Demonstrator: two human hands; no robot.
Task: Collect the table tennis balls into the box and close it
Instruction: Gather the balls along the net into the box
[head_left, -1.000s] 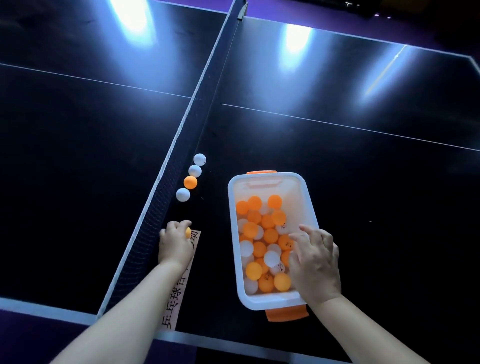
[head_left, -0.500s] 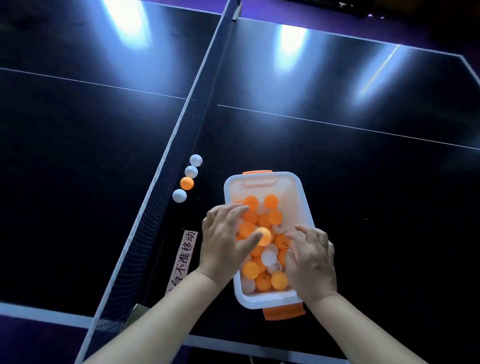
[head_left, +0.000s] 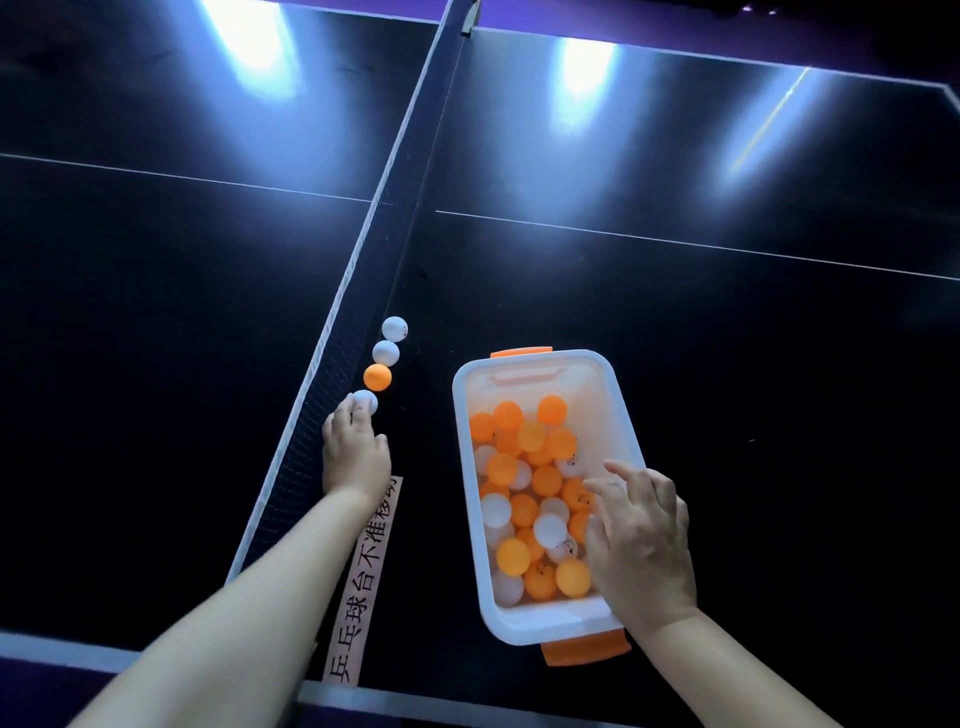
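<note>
Left hand (head_left: 356, 453) moved from box (head_left: 550, 357) to nearest white ball (head_left: 368, 399).

Dim overall: dark glossy table (head_left: 675, 322) is near black except three hard blue-white glare streaks from overhead lights across the far half. White box (head_left: 462, 447) and the balls (head_left: 524, 509) in it are brightly lit, whites slightly blown, edges a bit soft. Wide-angle bends the table lines near the frame edges, and the corners fall to black.
</note>
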